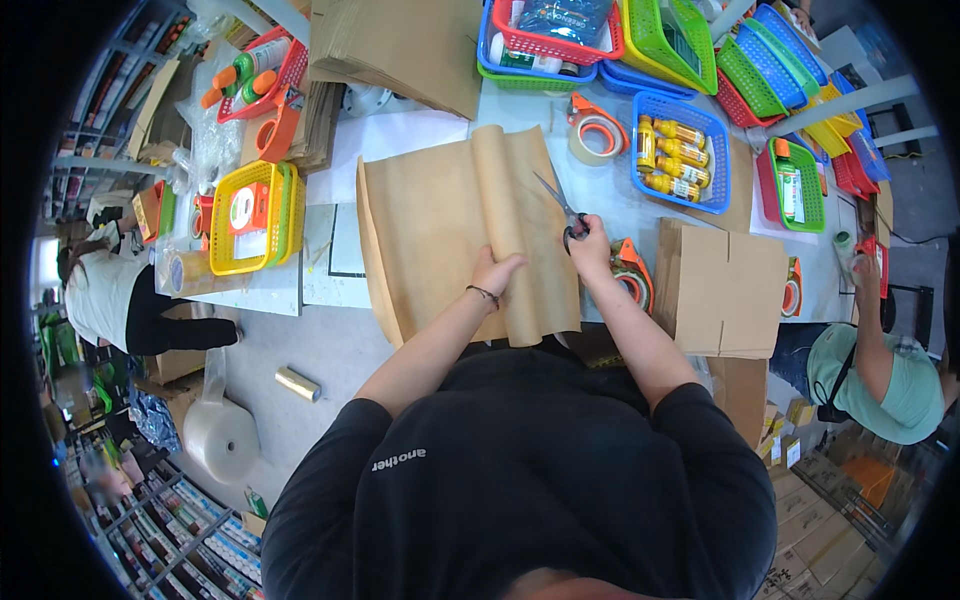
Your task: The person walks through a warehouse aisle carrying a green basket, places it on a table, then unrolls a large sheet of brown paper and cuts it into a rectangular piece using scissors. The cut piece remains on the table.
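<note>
- head view: thin, wrinkly brown paper lies on the bench, with a long round roll on it.
- the left hand touches the roll; i cannot tell if its fingers are clamped.
- the right hand has its fingers clamped on pointy scissors by the paper's right edge.
- white letters sit on the black shirt.
- a blue basket with holes holds yellow bottles with labels.
</note>
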`<state>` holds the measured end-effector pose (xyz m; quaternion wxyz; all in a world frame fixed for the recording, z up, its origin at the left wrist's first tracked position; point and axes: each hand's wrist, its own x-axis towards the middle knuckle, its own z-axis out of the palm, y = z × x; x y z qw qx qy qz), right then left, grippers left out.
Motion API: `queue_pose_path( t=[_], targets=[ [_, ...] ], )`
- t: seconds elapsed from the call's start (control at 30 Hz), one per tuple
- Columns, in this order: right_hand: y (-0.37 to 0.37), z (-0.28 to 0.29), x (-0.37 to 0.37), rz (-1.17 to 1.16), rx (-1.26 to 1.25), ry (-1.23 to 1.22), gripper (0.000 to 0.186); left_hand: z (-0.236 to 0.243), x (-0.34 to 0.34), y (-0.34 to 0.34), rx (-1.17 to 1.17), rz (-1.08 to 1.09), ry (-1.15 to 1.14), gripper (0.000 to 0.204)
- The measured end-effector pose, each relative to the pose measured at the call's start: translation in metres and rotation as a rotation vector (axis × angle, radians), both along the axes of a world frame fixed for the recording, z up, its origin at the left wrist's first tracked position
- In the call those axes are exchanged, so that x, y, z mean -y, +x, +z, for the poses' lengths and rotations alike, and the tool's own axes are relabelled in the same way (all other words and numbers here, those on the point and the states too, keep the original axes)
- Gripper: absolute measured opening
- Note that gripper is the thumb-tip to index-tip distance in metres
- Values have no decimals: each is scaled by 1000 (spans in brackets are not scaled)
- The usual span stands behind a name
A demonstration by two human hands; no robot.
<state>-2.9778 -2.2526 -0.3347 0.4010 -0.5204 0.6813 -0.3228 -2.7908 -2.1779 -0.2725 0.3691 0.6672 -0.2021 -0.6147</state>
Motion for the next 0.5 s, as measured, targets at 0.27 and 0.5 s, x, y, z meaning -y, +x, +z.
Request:
queue_pose_path(
  t=[0.27,0.5],
  targets=[
    [0,-1,4,51,-85,-11,45,22,1,1,814,-335,74,84],
    [1,3,6,63,-67,19,47,36,-15,24,1316,-679,-542,67]
  ],
)
